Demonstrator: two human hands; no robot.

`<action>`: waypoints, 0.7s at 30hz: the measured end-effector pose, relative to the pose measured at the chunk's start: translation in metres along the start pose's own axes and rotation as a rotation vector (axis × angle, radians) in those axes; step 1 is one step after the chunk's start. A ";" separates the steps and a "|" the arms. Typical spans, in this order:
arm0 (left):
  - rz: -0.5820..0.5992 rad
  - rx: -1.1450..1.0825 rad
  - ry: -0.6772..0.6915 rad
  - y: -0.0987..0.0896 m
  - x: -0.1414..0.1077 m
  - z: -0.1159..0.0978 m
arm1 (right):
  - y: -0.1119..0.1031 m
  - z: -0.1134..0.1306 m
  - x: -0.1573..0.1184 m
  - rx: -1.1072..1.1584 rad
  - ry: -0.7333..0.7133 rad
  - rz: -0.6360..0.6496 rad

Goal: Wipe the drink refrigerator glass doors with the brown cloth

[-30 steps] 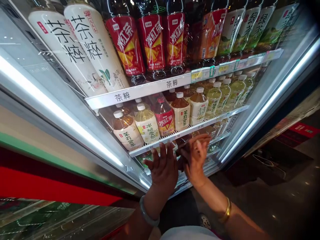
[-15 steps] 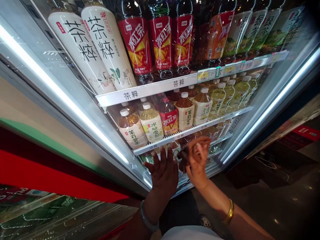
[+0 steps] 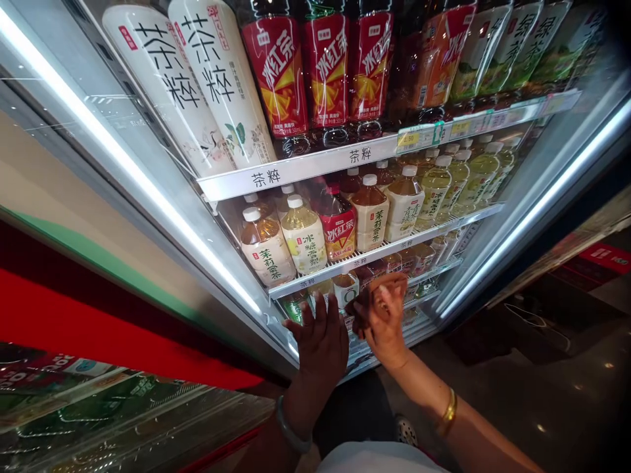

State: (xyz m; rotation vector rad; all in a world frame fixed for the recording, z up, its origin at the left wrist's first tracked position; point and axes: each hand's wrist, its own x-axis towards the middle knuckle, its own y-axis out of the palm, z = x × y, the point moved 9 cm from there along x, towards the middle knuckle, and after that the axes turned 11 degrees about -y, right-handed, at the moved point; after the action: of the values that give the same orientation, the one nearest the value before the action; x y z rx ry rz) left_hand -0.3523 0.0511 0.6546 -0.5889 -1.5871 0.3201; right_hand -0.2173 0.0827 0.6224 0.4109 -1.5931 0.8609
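Note:
My left hand (image 3: 321, 341), a pale bangle on its wrist, is raised palm-forward with fingers spread in front of the lower shelves of a drinks fridge. To its right is my right hand (image 3: 387, 328), with a gold bracelet (image 3: 450, 408). Its fingers are loosely bent and apart, and I see nothing held in either hand. A dark, hand-like shape beside the right fingers looks like a reflection in glass. Nearest above the hands are a pear drink bottle (image 3: 304, 240), a red iced tea bottle (image 3: 338, 226) and a jasmine tea bottle (image 3: 269, 253). Whether my fingertips touch the glass, I cannot tell.
Large white tea bottles (image 3: 217, 79) and red-labelled bottles (image 3: 280, 79) fill the top shelf, above a white label strip (image 3: 305, 172). Bright light strips run down both fridge sides. A red panel (image 3: 123, 322) lies at left; dark floor (image 3: 522, 401) lies at right.
The view has shifted slightly, so the upper shelf sits a little higher and further right. Both hands keep nearly the same pose and place, with the right one slightly closer to the left.

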 end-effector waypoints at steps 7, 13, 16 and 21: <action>0.025 0.021 0.002 0.001 -0.013 0.011 | 0.014 -0.002 0.008 0.010 0.000 -0.008; 0.015 0.014 0.027 0.009 -0.021 0.006 | -0.014 -0.044 0.001 -0.055 0.177 -0.072; 0.003 -0.003 0.053 0.021 -0.034 0.002 | 0.001 -0.012 -0.016 -0.035 0.151 0.016; 0.017 -0.028 0.089 0.037 -0.045 -0.003 | 0.014 0.006 -0.017 -0.005 0.047 0.063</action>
State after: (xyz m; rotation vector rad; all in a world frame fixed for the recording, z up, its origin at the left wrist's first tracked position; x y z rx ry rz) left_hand -0.3414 0.0566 0.5971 -0.6304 -1.5031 0.2814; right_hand -0.2275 0.0844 0.6024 0.3361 -1.5714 0.9085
